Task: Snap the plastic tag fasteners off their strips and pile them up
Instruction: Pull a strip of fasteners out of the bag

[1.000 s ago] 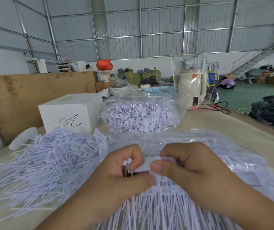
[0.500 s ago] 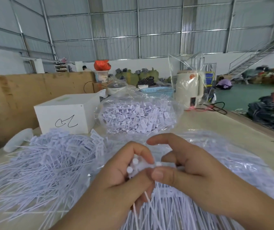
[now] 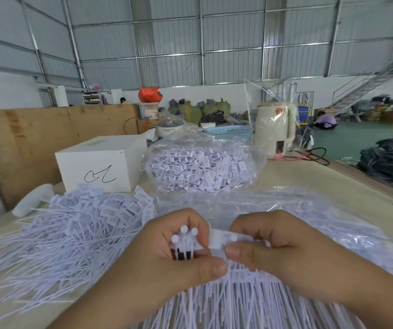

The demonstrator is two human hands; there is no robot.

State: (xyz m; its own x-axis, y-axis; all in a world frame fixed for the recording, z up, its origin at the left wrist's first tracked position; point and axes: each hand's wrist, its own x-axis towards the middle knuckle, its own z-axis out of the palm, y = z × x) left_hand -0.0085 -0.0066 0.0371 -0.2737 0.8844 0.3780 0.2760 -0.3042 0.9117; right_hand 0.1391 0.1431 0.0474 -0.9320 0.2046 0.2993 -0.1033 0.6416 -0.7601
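Note:
My left hand [image 3: 167, 260] grips a small bunch of loose white tag fasteners [image 3: 184, 241], their round heads sticking up between thumb and fingers. My right hand [image 3: 283, 252] pinches a white strip of joined fasteners [image 3: 221, 238] with thumb and forefinger, right beside the left hand. The strip's thin tails hang down below both hands. A big pile of loose fasteners [image 3: 72, 231] lies on the table to the left. Beneath the hands a clear plastic bag [image 3: 333, 222] holds more strips.
A white box [image 3: 100, 162] with a scribble stands at the back left. A second clear bag of fasteners [image 3: 205, 167] sits behind the hands. A bagged cream kettle [image 3: 274, 129] and blue basket [image 3: 228, 132] stand further back. The table's right edge [image 3: 376, 186] runs diagonally.
The right hand's forefinger has come down and the hand now pinches the strip flat beside the left hand. Three fastener heads now show in the left hand.

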